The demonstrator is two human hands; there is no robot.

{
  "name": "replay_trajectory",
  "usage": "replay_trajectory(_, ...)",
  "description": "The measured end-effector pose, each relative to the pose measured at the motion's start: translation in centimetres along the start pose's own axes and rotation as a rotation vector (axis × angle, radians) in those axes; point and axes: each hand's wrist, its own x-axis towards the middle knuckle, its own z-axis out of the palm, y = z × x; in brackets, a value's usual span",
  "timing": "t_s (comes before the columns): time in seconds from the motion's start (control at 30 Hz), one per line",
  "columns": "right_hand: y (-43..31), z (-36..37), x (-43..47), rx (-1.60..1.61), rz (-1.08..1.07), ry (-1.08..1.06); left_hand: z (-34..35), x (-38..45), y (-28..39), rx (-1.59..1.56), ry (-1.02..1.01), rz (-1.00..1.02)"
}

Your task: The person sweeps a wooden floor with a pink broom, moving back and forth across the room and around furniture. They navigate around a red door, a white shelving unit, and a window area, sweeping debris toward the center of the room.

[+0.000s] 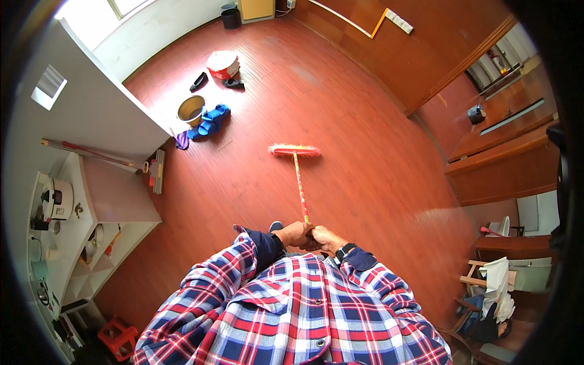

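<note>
Both my hands are closed around the upper end of a broom's patterned red and yellow handle [299,187], close to my waist. My left hand [294,234] and my right hand [326,238] meet there, and the very end of the handle is hidden by them. The broom head [294,150], red with pinkish bristles, rests on the reddish wood floor [365,150] straight ahead of me. A watch with a dark strap [345,251] is on my right wrist.
Ahead left on the floor stand a bucket [191,110], blue slippers [210,122], black shoes [199,82] and a red and white bag [223,65]. A mop [158,171] leans by the white shelf unit [123,196]. A red stool [117,338] is at lower left, a cloth-laden chair [474,269] at right.
</note>
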Motion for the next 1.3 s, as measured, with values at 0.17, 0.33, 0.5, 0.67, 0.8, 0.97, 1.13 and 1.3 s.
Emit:
replay_trajectory(0.17, -1.7, -0.7, 1.3, -0.033, -0.155, -0.013, -1.8, 1.3, -0.1, 0.033, 0.097, -0.083)
replay_trajectory(0.33, -2.0, 0.1, 0.9, -0.081, -0.048, -0.066, -1.6, 1.0, -1.3, -0.184, -0.074, -0.13)
replay_trajectory(0.5, -3.5, 0.8, 1.8, -0.022, -0.085, -0.056, -2.9, 0.7, -1.8, 0.038, 0.078, -0.081)
replay_trajectory(0.67, -6.0, 2.0, 4.9, -0.047, -0.126, -0.041, -5.9, 1.0, -4.8, 0.018, 0.064, -0.091)
replay_trajectory(0.8, -6.1, 2.9, 6.2, 0.025, -0.085, -0.128, -5.4, 0.6, -8.2, 0.086, 0.089, -0.034)
replay_trajectory(0.97, -6.0, 2.4, 6.5, -0.019, -0.158, -0.16, -5.6, 1.1, -7.9, 0.009, 0.104, -0.093)
replay_trajectory(1.13, -6.7, 1.8, 7.3, -0.042, -0.096, -0.135, -7.4, 0.5, -3.9, 0.185, 0.09, -0.112)
replay_trajectory(1.3, -7.4, 0.8, 7.9, 0.048, -0.192, -0.147, -8.0, 1.3, -3.6, -0.219, 0.028, -0.204)
